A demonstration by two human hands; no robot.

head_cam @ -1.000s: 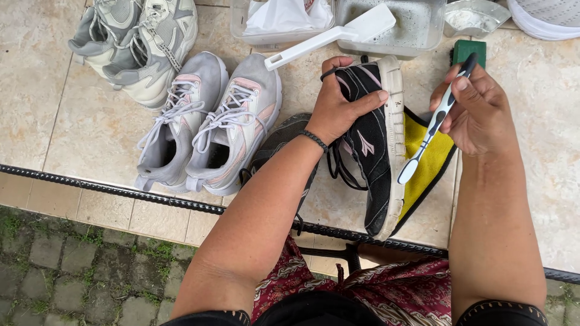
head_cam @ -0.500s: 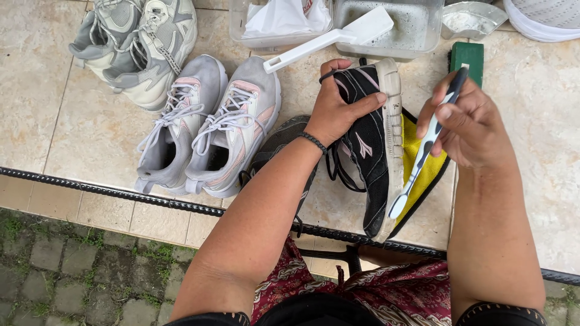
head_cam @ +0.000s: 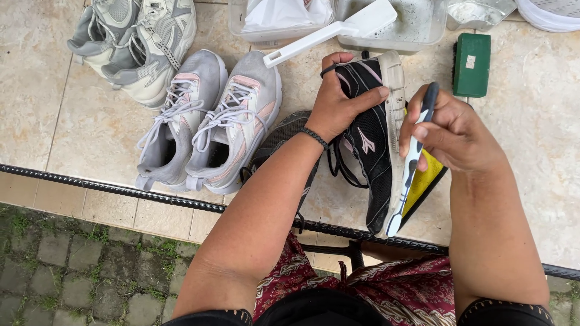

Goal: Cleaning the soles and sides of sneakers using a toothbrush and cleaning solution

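At centre frame, your left hand (head_cam: 341,99) is closed around the toe end of a black mesh trainer with a cream rubber sole (head_cam: 371,145), thumb across the upper and fingers wrapped behind. You hold the shoe on its side, raised off the tiles, with the sole edge turned toward three o'clock; that presents the sole wall to your other hand, which appears to be the reason for the grip.

Your right hand (head_cam: 450,130) is closed on a toothbrush with a white, black and blue handle (head_cam: 412,160). The handle runs from your fingers down toward six o'clock, lying along the cream sole edge, and the brush head sits at the heel end, touching or just off the rubber; I cannot tell which. A yellow insole-shaped piece (head_cam: 426,181) shows just behind the shoe at four o'clock.

At nine o'clock from the held shoe, a pair of grey trainers with pink trim and white laces (head_cam: 208,124) stands side by side on the beige floor tiles (head_cam: 72,133). At eleven o'clock a second pair, grey and cream chunky trainers (head_cam: 136,45), lies stacked. A dark shoe (head_cam: 281,139) lies partly hidden under your left forearm.

At twelve o'clock, a clear plastic tub (head_cam: 417,27) holds a white plastic scoop (head_cam: 329,33), its handle jutting over the rim. A green block-shaped brush (head_cam: 472,65) rests at one o'clock, apart from both hands but near.
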